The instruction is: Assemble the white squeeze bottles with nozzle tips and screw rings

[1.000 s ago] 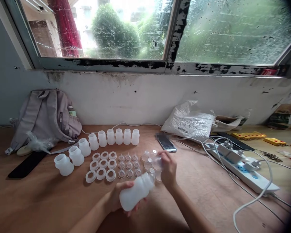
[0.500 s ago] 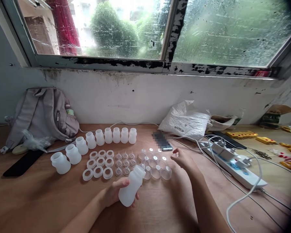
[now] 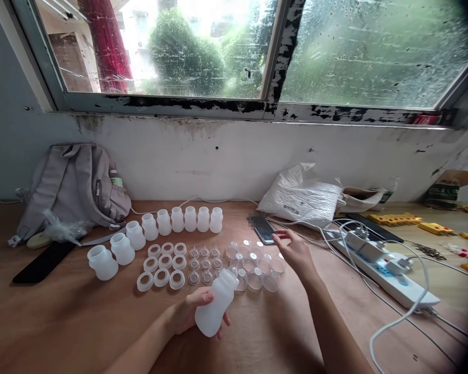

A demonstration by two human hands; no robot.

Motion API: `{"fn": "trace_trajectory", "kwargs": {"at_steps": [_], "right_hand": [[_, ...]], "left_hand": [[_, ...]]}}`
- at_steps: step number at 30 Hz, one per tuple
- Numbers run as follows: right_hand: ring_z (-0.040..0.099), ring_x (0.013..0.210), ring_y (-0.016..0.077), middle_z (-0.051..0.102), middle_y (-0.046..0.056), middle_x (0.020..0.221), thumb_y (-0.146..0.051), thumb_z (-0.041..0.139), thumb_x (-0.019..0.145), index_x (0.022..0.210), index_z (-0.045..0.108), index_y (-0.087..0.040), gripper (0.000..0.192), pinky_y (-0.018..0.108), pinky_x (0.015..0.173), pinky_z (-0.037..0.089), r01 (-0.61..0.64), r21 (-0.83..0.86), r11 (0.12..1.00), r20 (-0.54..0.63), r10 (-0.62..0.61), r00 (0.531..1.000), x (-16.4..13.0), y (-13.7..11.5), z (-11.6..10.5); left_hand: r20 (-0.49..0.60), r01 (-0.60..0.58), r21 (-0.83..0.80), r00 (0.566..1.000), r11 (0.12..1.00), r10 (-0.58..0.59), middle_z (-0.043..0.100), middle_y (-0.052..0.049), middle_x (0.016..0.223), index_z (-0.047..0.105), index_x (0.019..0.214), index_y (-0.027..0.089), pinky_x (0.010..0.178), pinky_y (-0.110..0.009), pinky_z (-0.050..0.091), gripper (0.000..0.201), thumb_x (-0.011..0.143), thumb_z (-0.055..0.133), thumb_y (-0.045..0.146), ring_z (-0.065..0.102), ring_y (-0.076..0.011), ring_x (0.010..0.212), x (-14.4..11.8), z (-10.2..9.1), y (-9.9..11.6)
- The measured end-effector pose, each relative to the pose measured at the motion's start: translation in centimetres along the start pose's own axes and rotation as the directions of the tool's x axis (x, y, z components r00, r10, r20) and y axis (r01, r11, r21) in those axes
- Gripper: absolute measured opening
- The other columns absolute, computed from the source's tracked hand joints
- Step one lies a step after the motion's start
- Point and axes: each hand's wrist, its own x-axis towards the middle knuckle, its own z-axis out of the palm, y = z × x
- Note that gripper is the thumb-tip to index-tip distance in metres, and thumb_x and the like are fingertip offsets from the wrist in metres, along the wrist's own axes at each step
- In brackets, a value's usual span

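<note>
A wooden table [image 3: 81, 322] beneath a rain-streaked window [image 3: 234, 52] is seen from above, laid out with translucent white plastic parts in neat groups. A frosted bottle [image 3: 215, 307] is gripped in the left hand [image 3: 189, 311], tilted with its neck pointing up and away, just in front of the parts; the fingers are wrapped firmly around its lower body. No ring, teat or cap can be seen on its neck, so the bottle appears bare.

The right hand [image 3: 294, 252] is held open and empty, fingers loosely spread, hovering just over the far right edge of a cluster of clear caps [image 3: 253, 265], close to a phone [image 3: 263, 229]. Whether it touches a cap cannot be told.

As a judgement, the assembly appears to be at an early stage: nine more bottles [image 3: 156, 234] stand uncapped in a curved row, three rows of white rings [image 3: 161, 265] lie flat beside them, and a block of small clear teats [image 3: 205, 265] sits between rings and caps, all apparently still separate. No finished bottle is visible.

Also on the table: a grey backpack [image 3: 74, 187] at the left against the wall, a white plastic bag [image 3: 300, 195], and a power strip [image 3: 386, 270] with cables on the right.
</note>
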Motion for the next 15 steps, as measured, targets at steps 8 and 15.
{"fn": "trace_trajectory", "kwargs": {"at_steps": [8, 15], "right_hand": [[0.045, 0.049, 0.0106, 0.051, -0.001, 0.058, -0.046, 0.043, 0.081, 0.085, 0.057, -0.017, 0.032, 0.020, 0.043, 0.033, 0.112, 0.457, 0.882, 0.331, -0.286, 0.899, -7.3, -7.3, 3.8], [0.048, 0.051, 0.0119, 0.051, -0.003, 0.055, -0.045, 0.054, 0.073, 0.067, 0.051, -0.019, 0.027, 0.021, 0.048, 0.034, 0.120, 0.343, 0.932, 0.368, -0.251, 0.895, -10.1, -8.4, 5.8]], "left_hand": [[-0.149, -0.118, 0.174, 0.978, 0.978, 0.145, 0.060, -0.008, 0.081, 0.040, 0.102, 0.015, 0.041, -0.019, 0.038, 0.045, 0.067, 0.059, 0.035, 0.058, -0.0148, 0.055, 0.1, 0.2, 0.3], [-0.298, -0.113, 0.733, 0.833, 0.671, 0.466, 0.057, -0.003, 0.078, 0.049, 0.099, 0.015, 0.055, -0.023, 0.036, 0.042, 0.064, 0.065, 0.032, 0.049, -0.0135, 0.064, 0.1, 1.3, 0.8]]}}
